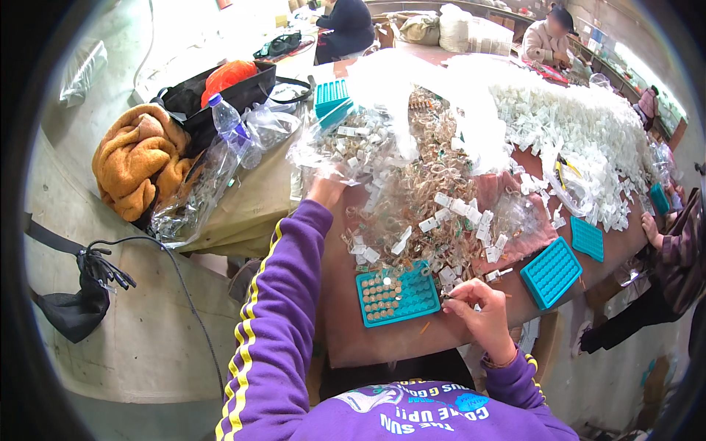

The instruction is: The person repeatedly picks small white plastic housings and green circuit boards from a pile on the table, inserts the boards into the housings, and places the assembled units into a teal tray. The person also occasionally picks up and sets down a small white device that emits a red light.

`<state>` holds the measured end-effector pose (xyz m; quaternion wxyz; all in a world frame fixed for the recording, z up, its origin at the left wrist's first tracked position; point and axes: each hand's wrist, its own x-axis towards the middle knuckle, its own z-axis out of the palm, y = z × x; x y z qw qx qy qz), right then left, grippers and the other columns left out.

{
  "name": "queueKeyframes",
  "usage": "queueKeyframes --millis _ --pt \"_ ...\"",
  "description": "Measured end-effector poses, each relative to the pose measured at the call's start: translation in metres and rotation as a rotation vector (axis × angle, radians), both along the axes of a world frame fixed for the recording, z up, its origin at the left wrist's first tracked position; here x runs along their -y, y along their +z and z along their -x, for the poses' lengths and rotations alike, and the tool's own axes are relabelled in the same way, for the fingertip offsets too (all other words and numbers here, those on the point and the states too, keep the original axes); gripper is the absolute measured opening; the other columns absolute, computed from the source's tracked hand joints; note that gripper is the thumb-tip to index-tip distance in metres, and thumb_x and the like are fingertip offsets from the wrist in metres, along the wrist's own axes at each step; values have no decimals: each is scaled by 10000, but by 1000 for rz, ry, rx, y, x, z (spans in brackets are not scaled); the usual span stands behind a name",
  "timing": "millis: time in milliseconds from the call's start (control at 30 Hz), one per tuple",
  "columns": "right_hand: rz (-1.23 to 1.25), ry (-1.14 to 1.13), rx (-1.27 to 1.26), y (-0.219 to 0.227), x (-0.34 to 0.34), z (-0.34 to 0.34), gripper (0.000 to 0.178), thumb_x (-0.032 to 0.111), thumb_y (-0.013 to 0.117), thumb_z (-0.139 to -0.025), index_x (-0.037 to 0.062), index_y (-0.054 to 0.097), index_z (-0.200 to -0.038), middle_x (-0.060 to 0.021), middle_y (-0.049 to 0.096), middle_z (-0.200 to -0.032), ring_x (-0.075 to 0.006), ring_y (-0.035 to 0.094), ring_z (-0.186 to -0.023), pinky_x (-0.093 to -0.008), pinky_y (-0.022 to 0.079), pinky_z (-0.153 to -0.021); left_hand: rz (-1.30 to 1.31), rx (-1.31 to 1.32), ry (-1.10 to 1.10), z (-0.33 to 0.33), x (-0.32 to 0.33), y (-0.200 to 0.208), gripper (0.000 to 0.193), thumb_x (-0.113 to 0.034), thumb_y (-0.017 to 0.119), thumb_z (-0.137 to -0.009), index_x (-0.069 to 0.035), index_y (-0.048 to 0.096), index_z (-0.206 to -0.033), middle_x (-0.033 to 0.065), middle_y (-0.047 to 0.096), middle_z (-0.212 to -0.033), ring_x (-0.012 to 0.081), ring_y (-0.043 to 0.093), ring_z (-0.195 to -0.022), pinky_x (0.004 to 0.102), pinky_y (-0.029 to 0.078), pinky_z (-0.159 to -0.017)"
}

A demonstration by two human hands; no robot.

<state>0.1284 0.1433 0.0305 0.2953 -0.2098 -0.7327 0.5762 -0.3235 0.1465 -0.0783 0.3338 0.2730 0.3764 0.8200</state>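
The right hand (479,310) is pinching something tiny (445,295). Bumping the teal plastic tray (422,291) could be spilling round tan bits (379,298). The left hand (328,189) is hiding its fingers; can't tell.

1 tray (420,295) (part-filled) beside right hand (482,312)

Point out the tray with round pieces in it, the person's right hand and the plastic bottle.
Tray (419,294): head view, bare right half.
Right hand (482,313): head view, middle of the back of the hand.
Bottle (229,122): head view, clear body below the cap.
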Motion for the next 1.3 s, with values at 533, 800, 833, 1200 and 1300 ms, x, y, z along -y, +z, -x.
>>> queueKeyframes --millis 533,800,833,1200,1300 --pt "224 57 -177 14 30 -9 73 -27 682 -813 5 656 -873 -38 661 -855 -84 611 -797 -207 464 -701 475 -75 158 -51 70 39 369 -70 529 -930 -45 466 -1293 130 643 -1089 213 645 -937 274 522 -773" --pt "303 41 -73 8 32 -17 52 -3 655 -842 -9 635 -889 -75 682 -834 -113 648 -767 -223 497 -686 541 -1184 83 -125 121 77 214 -118 673 -820 -38 681 -1018 91 684 -969 200 668 -827 304 521 -766" --pt "304 51 -95 7 31 -19 53 -4 653 -843 -11 630 -890 -77 679 -838 -119 649 -767 -230 502 -697 547 -1255 99 -131 122 81 230 -94 676 -803 -47 681 -1028 91 676 -982 205 658 -867 307 517 -791" --pt "468 105 -138 -2 28 -26 80 11 646 -854 -2 605 -921 -101 678 -861 -164 658 -795 -276 521 -728 489 -1695 -91 -155 108 94 228 -149 732 -719 -110 688 -939 58 659 -910 280 593 -938 375 482 -851" --pt "596 168 -192 -3 21 -25 89 35 650 -865 2 610 -937 -110 683 -886 -171 661 -807 -291 521 -749 477 -1558 -62 -155 108 93 235 -112 741 -717 -95 686 -945 66 670 -916 258 621 -908 346 494 -837"
